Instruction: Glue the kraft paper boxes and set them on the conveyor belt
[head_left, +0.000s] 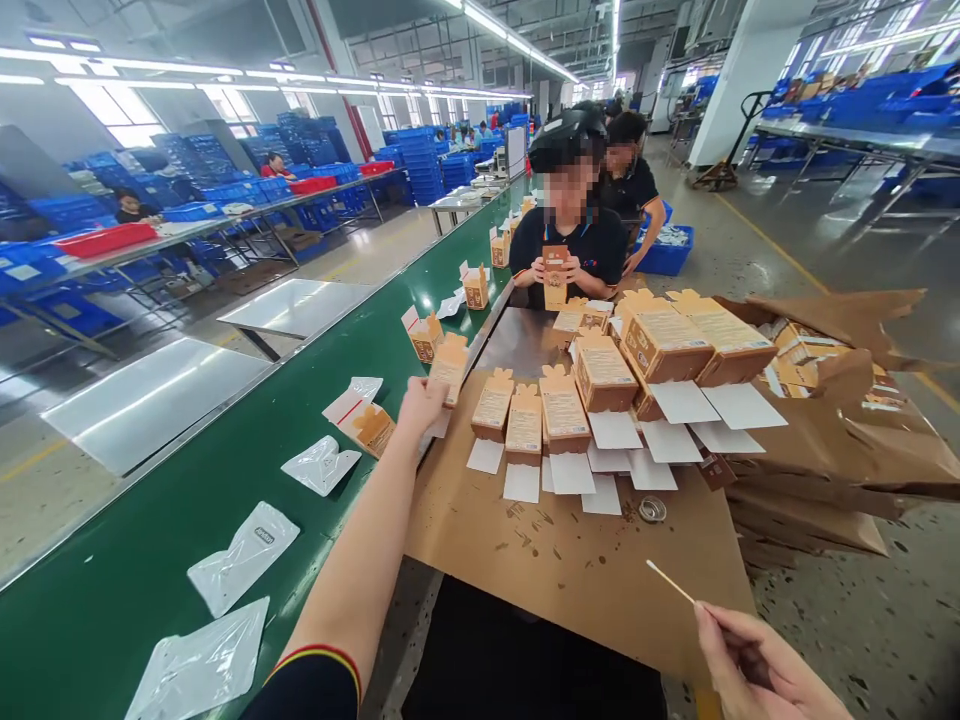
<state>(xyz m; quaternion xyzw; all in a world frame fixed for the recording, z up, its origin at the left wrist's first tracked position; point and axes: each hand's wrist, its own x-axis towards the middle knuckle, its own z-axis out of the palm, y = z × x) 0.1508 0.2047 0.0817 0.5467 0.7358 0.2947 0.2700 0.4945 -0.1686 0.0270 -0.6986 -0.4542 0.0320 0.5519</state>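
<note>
Right hand (784,662) pinching cotton swab (671,582), left hand (420,408) grasping carton (450,362), green conveyor (150,540) alongside

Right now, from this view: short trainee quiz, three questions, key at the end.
1. Open: What does the left hand hold, and what does the right hand hold?
2. True or false: The small round dish lies on the brown sheet.
3. Multiple choice: At the front of the group of boxes, the white flaps stick out: A) away from the wearer; B) toward the wearer; C) straight up.

Key:
1. Left: a printed carton; right: a cotton swab.
2. True.
3. B.
</note>
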